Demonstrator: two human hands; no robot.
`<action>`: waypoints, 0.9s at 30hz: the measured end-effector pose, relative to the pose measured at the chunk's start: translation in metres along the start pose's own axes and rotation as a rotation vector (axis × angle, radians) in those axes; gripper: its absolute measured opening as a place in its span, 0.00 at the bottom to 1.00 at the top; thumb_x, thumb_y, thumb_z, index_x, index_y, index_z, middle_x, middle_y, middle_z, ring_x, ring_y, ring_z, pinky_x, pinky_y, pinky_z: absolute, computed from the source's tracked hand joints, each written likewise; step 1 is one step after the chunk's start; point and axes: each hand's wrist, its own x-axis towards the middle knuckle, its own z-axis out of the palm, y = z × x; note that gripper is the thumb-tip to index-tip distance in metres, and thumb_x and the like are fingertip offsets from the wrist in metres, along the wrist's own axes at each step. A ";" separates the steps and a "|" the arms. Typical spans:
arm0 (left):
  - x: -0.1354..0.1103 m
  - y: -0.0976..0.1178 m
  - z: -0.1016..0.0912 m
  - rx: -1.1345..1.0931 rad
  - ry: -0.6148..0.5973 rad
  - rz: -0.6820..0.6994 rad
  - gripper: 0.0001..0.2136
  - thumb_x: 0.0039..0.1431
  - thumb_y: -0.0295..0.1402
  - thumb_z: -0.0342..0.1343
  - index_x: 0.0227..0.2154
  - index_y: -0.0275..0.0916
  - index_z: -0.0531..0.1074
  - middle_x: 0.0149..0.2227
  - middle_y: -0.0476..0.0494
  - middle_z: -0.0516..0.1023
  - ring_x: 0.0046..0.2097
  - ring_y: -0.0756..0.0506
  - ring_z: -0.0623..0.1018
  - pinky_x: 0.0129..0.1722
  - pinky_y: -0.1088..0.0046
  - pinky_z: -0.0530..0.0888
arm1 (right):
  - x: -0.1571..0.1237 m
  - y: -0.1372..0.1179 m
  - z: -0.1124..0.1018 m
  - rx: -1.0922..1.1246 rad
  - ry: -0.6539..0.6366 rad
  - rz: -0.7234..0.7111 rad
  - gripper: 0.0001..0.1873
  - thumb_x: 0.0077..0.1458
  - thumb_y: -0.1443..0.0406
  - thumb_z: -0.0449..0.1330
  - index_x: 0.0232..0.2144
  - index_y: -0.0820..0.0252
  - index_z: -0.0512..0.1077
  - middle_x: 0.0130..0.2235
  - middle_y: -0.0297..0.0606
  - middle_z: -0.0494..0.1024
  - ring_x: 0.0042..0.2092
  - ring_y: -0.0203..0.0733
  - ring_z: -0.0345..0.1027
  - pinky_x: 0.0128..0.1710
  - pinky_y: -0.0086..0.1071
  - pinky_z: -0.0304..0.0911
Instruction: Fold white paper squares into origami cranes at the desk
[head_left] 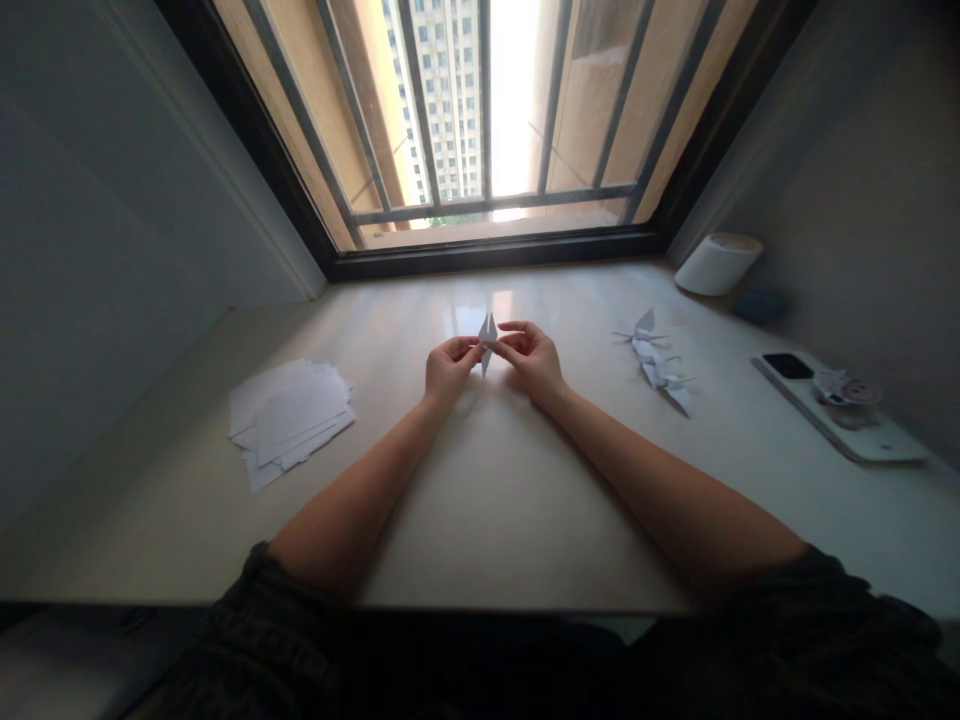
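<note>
Between my two hands, a little above the pale tabletop, is a small white folded paper (487,328), a narrow diamond with a split upper point. My left hand (451,368) pinches its left side between thumb and fingers. From the right, the thumb and a finger of my right hand (534,362) grip its middle, with the index finger stretched out above. Off to the right lie several finished white paper cranes (654,362) in a row. A loose stack of white paper sheets (296,415) rests to the left.
A white phone (847,415) with a decorated grip lies at the far right. Behind it, a white cylinder (718,264) stands by the wall, near a small dark object (759,305). The barred window (487,262) borders the back of the tabletop (517,540).
</note>
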 end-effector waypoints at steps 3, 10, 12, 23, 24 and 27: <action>0.000 -0.002 0.000 0.023 -0.046 0.000 0.16 0.45 0.44 0.66 0.32 0.37 0.78 0.29 0.45 0.80 0.31 0.48 0.78 0.35 0.72 0.74 | -0.001 0.001 -0.001 -0.074 0.018 -0.040 0.21 0.40 0.54 0.70 0.35 0.55 0.70 0.28 0.31 0.77 0.31 0.38 0.72 0.35 0.34 0.67; -0.001 -0.004 0.001 0.074 -0.064 0.032 0.17 0.50 0.48 0.60 0.30 0.37 0.80 0.29 0.43 0.81 0.32 0.46 0.79 0.36 0.69 0.75 | 0.000 0.003 -0.004 -0.171 0.001 -0.096 0.19 0.43 0.55 0.68 0.36 0.55 0.69 0.29 0.31 0.78 0.32 0.39 0.74 0.37 0.36 0.68; -0.001 -0.003 0.001 0.041 -0.069 0.040 0.17 0.50 0.48 0.61 0.30 0.37 0.80 0.29 0.43 0.81 0.32 0.46 0.79 0.37 0.68 0.75 | 0.000 0.003 -0.003 -0.168 0.000 -0.094 0.19 0.44 0.55 0.68 0.36 0.55 0.69 0.29 0.32 0.78 0.32 0.40 0.74 0.37 0.36 0.68; 0.002 -0.004 0.001 -0.051 -0.152 0.055 0.16 0.47 0.46 0.64 0.30 0.36 0.78 0.31 0.44 0.81 0.33 0.46 0.79 0.40 0.67 0.76 | 0.001 0.004 -0.004 -0.204 0.010 -0.100 0.14 0.47 0.59 0.66 0.36 0.55 0.70 0.28 0.32 0.78 0.32 0.41 0.74 0.34 0.35 0.66; 0.002 -0.004 0.000 -0.034 -0.149 0.047 0.16 0.48 0.46 0.63 0.30 0.36 0.78 0.30 0.44 0.81 0.33 0.46 0.79 0.39 0.67 0.76 | 0.001 0.004 -0.004 -0.213 0.003 -0.108 0.13 0.48 0.60 0.66 0.36 0.55 0.70 0.28 0.32 0.78 0.32 0.40 0.74 0.34 0.34 0.65; 0.002 -0.004 -0.001 0.020 -0.127 0.007 0.16 0.49 0.47 0.62 0.28 0.36 0.79 0.29 0.43 0.81 0.31 0.45 0.79 0.36 0.69 0.75 | -0.002 0.000 -0.003 -0.246 -0.013 -0.136 0.12 0.48 0.61 0.65 0.36 0.54 0.69 0.27 0.30 0.78 0.30 0.39 0.74 0.32 0.34 0.64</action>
